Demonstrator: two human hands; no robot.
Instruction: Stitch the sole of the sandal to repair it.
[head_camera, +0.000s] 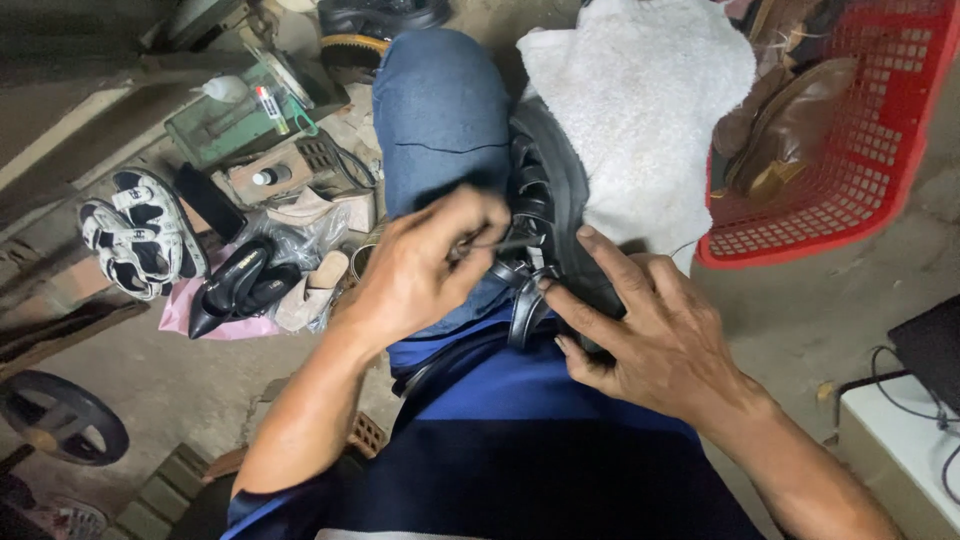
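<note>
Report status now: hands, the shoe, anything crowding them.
Left hand pinching a thin tool at the black strappy shoe. Right hand gripping the shoe on the lap. White fleecy cloth beside it; red basket clear.

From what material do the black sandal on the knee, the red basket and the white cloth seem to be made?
Black sandal: probably leather or imitation leather, smooth with a dull sheen on the straps, and a thick rubber-like sole.
Red basket: moulded plastic, judging by its even grid of holes and glossy colour.
White cloth: a fluffy, towel-like textile with a nubby pile.
</note>
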